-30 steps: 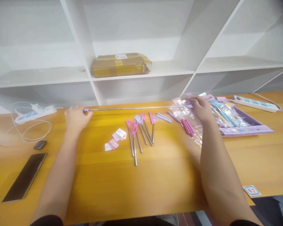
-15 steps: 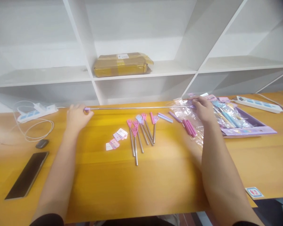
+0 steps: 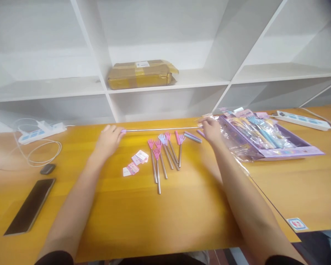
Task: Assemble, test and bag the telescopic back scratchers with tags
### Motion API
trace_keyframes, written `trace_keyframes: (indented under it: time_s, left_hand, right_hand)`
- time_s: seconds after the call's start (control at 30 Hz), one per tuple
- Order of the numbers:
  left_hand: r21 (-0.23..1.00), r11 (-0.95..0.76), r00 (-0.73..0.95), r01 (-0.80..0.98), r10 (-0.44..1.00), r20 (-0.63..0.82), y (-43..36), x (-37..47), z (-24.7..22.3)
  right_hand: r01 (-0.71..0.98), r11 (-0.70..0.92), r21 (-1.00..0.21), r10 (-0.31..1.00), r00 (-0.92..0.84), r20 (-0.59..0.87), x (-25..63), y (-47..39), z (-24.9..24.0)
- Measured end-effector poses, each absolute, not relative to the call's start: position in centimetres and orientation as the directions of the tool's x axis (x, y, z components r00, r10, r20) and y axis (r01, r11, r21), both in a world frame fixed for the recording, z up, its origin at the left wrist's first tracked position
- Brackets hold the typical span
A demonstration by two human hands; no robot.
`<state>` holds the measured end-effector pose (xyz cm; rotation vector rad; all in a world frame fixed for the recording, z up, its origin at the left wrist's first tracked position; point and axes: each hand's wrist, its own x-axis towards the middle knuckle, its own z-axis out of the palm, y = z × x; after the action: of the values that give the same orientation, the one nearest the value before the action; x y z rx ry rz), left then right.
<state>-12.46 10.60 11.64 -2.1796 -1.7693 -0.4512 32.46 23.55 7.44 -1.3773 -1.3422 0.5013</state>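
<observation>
A thin metal rod [image 3: 162,129] stretches level between my hands above the back of the table. My left hand [image 3: 109,139] is closed on its purple end [image 3: 123,131]. The rod's other end is hidden in my closed right hand [image 3: 212,130]. Below the rod lie several metal sticks with pink or blue hand-shaped heads, among them a pink one [image 3: 157,152] and a blue one [image 3: 162,139]. Short pink and purple tubes [image 3: 193,137] rest close to my right hand. Small printed cards [image 3: 140,157] lie left of the sticks.
On the right, a purple box [image 3: 292,152] holds plastic-wrapped items, with clear wrapping beside it. Power strips [image 3: 42,133] stand at both sides. A phone [image 3: 30,206] and a small dark object [image 3: 47,169] lie left. A taped carton [image 3: 140,75] sits on the shelf.
My hands have come closer together, the left moving right and the right moving left. The visible rod between them is shorter. The pink tubes near my right forearm are no longer visible.
</observation>
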Motion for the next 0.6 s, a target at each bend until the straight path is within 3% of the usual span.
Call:
trace_keyframes:
  time_s: [0.2,0.4,0.6]
  left_hand:
    - [-0.041,-0.133,0.136,0.990,0.870,0.475,8.8,-5.2,9.0]
    - [-0.122,-0.129,0.173,0.984,0.837,0.519,7.3,-4.4,11.0]
    - [-0.126,-0.222,0.254,0.967,0.864,0.434,6.5,-3.0,9.9]
  right_hand:
    - [0.403,0.275,-0.873,0.916,0.168,0.366,23.1,19.8,4.9]
    - [0.377,0.290,-0.880,0.921,0.139,0.363,21.8,18.1,4.8]
    - [0.335,0.367,-0.868,0.928,-0.070,0.365,18.8,14.8,4.1]
